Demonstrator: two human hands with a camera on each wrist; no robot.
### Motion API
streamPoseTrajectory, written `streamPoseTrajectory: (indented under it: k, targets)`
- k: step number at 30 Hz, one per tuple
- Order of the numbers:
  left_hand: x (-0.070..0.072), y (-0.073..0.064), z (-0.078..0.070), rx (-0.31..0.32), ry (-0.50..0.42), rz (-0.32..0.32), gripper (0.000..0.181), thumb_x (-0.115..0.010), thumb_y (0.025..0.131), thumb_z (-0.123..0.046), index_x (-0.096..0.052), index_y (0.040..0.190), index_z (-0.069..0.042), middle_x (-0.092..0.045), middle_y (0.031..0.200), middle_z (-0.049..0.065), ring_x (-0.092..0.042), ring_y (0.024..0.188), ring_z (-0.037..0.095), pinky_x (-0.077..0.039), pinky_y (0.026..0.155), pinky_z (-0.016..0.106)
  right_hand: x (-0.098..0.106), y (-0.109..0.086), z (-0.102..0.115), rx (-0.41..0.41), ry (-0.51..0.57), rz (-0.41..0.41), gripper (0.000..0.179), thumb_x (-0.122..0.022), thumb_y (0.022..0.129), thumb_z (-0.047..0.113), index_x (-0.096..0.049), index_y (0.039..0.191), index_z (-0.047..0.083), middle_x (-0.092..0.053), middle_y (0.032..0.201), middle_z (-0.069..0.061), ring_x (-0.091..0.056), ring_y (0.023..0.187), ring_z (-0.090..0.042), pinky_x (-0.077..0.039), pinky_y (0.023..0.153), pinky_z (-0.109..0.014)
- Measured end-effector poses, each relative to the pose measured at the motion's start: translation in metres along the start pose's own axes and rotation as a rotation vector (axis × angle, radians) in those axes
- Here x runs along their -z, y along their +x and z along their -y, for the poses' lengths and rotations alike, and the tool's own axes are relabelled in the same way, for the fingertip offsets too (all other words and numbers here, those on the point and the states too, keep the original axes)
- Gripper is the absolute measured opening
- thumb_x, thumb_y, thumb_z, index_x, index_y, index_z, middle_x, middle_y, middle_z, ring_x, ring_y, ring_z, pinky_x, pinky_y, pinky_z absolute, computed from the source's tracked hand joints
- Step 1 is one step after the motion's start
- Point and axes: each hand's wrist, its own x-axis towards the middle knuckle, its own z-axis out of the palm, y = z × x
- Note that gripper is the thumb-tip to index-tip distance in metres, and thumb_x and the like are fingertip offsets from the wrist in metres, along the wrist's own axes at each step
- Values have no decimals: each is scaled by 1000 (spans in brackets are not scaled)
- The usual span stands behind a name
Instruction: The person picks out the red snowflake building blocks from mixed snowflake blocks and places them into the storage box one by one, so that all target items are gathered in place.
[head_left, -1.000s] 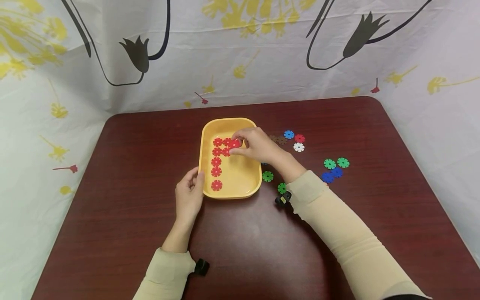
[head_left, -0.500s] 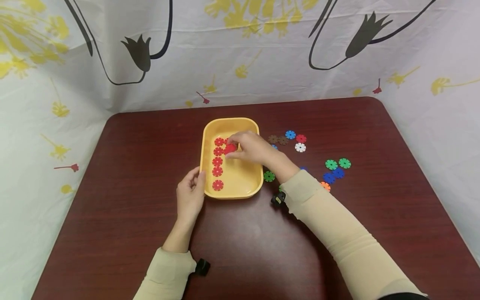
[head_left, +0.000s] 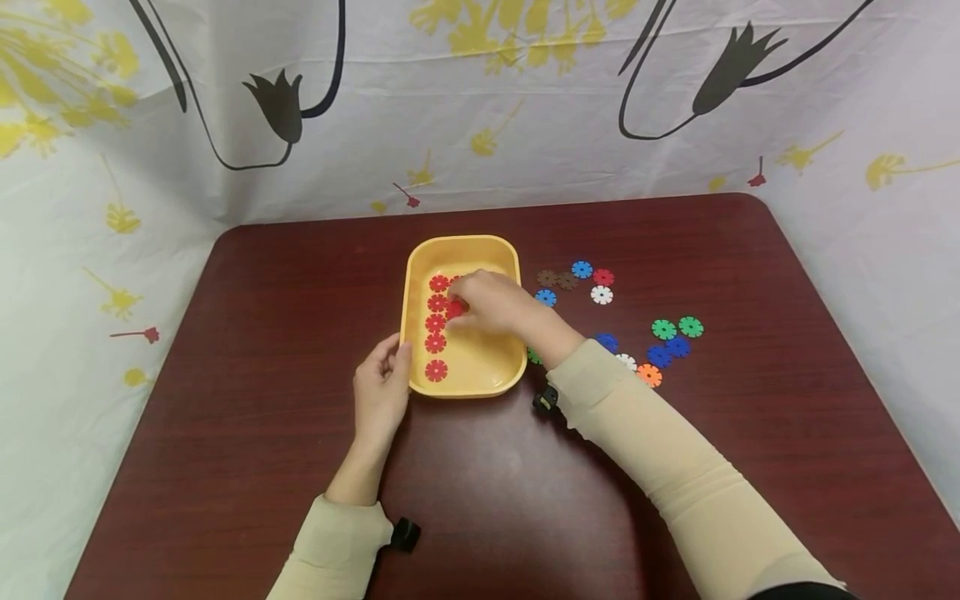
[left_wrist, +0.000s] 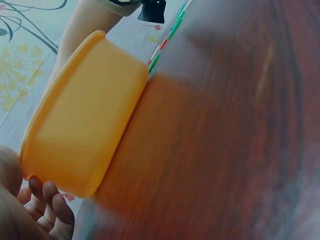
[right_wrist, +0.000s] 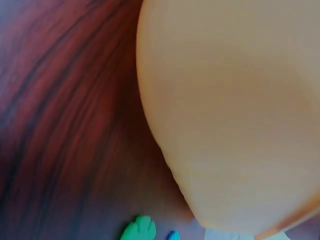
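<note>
A yellow plastic tray (head_left: 480, 387) stands on the table, with several red snowflake discs (head_left: 435, 342) in a column along its left side. My left hand (head_left: 380, 387) grips the tray's left wall near the front corner, thumb at the rim, and in the left wrist view its fingers curl under the rim. Inside the tray, my right hand (head_left: 491, 302) pinches a red snowflake disc (head_left: 454, 311) just right of the column. This hand hides part of the discs at the back. The tray's outer wall (right_wrist: 225, 115) fills much of the right wrist view.
Loose discs lie on the dark red table (head_left: 247, 400) to the tray's right: brown discs (head_left: 557, 280), a white disc (head_left: 602, 295), green discs (head_left: 677, 327), blue discs (head_left: 659, 357) and an orange disc (head_left: 649, 375). A patterned cloth (head_left: 525, 167) hangs behind the table.
My right hand has moved a little left and toward me inside the tray, carrying the red snowflake disc. My left hand keeps its hold on the tray.
</note>
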Motion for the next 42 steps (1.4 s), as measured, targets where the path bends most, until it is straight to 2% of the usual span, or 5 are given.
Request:
streamPoseTrajectory:
  k: [9,17,21,28,42]
  targets:
    - [0,0,2,-14,7,3,34,-62,102,-29,-69,127,-7,-55,67,4,-45,52,9,-36,47,20,-10,5,4,-31,-106,56,30,-80,88,42,-71,94,14,-63,81,2,-54,73,-17,-45,69,-35]
    - [-1,0,1,-22,10,2,34,-62,102,-28,-69,127,-5,-55,67,4,-45,52,9,-36,47,19,-10,2,3,-51,-137,22,39,-79,87,46,-73,110,15,-64,86,4,-59,80,-17,-49,78,-37]
    - [0,0,0,-21,18,1,36,-62,102,-29,-69,127,-5,-54,67,4,-44,53,9,-35,47,19,-6,1,2,-11,-68,-52,41,-76,90,45,-73,112,11,-61,81,1,-56,75,-17,-47,75,-35]
    - [0,0,0,-16,31,-3,34,-62,103,-30,-69,127,-7,-54,68,4,-44,54,10,-35,48,20,2,-6,-5,44,66,-227,37,-76,92,36,-73,115,7,-69,92,-4,-57,76,-15,-48,70,-32]
    - [-1,-1,1,-14,23,-11,35,-63,102,-28,-69,127,-4,-54,68,4,-43,53,10,-35,47,20,4,-34,-31,107,212,-439,25,-76,93,25,-72,103,3,-60,77,-1,-51,63,-16,-42,60,-31]
